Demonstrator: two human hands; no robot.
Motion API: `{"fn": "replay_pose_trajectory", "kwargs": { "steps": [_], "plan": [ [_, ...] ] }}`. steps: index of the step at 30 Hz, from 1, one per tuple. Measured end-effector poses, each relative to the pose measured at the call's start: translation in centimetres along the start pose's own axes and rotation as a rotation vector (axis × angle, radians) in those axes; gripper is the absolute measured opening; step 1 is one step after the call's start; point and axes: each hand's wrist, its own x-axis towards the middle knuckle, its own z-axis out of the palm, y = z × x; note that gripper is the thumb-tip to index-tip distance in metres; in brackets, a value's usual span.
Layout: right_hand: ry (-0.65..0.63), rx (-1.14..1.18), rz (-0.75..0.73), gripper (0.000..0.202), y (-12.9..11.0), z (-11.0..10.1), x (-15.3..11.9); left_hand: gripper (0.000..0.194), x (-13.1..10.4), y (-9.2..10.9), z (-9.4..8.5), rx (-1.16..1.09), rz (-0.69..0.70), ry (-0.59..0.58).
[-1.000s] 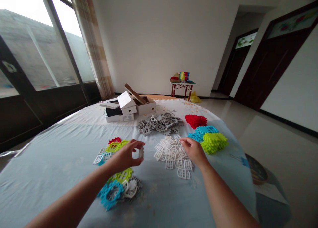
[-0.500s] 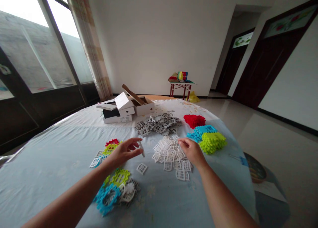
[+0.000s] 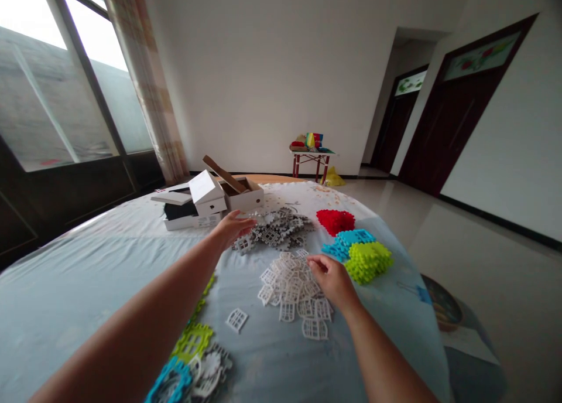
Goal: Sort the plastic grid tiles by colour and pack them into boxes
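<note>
My left hand (image 3: 235, 227) reaches over the near-left side of the grey plastic building-piece pile (image 3: 281, 227). Its fingers are apart, and a pale piece (image 3: 263, 218) lies just beyond the fingertips on that pile. My right hand (image 3: 327, 274) is at the upper right of a heap of white lattice window pieces (image 3: 290, 283). Its thumb and fingers are pinched at the edge of a white window piece (image 3: 302, 253). One loose white window piece (image 3: 237, 320) lies left of the heap.
Stacks of red (image 3: 336, 221), blue (image 3: 351, 243) and lime-green pieces (image 3: 369, 261) stand at the right. Open white boxes (image 3: 206, 201) sit at the back left. Assembled blue (image 3: 169, 382), green (image 3: 193, 341) and grey pieces lie at the near left, partly behind my left forearm.
My left hand has moved forward from above the table to the grey pile, and its fingers have come away from the small pale piece. My right hand stays by the white heap. The view has shifted slightly.
</note>
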Motion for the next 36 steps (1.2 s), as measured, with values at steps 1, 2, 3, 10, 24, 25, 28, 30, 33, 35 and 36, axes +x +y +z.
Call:
{"fn": "replay_pose_trajectory", "kwargs": {
  "steps": [1,2,3,10,24,25,28,30,33,35,36],
  "plan": [
    [0.000,-0.002,0.002,0.024,0.0,0.0,0.0,0.080,0.4,-0.1,-0.1,0.020,-0.007,0.014],
    [0.000,-0.003,0.003,0.025,0.0,0.0,0.0,0.081,0.7,-0.3,-0.3,0.049,-0.014,0.028],
    [0.000,-0.004,0.003,0.025,0.0,0.0,0.0,0.081,0.8,-0.7,-0.6,0.085,-0.017,0.039],
    [-0.007,-0.011,-0.026,0.024,-0.5,0.0,0.0,0.041,-3.9,-2.7,-3.1,0.424,0.091,-0.078],
    [-0.022,-0.032,-0.011,0.024,-0.2,-0.1,-0.1,0.028,-14.4,-2.7,-2.2,0.992,0.234,-0.507],
    [-0.022,-0.031,-0.010,0.025,-0.2,-0.1,-0.1,0.024,-14.4,-2.7,-2.1,0.985,0.225,-0.499],
    [-0.014,-0.021,-0.009,0.025,-0.1,-0.2,-0.1,0.017,-14.3,-2.9,-2.0,0.929,0.179,-0.472],
    [-0.009,-0.015,-0.011,0.025,-0.2,-0.2,-0.1,0.020,-14.2,-3.0,-1.7,0.860,0.164,-0.452],
    [-0.008,-0.019,-0.011,0.025,-0.2,-0.2,-0.1,0.028,-13.5,-2.7,-0.1,0.728,0.181,-0.384],
    [-0.006,-0.022,-0.008,0.025,-0.1,-0.2,0.0,0.032,-12.8,-2.2,1.7,0.621,0.199,-0.335],
    [-0.005,-0.021,-0.004,0.025,-0.1,-0.2,0.0,0.034,-12.3,-1.8,2.7,0.555,0.210,-0.323]
  ]
}}
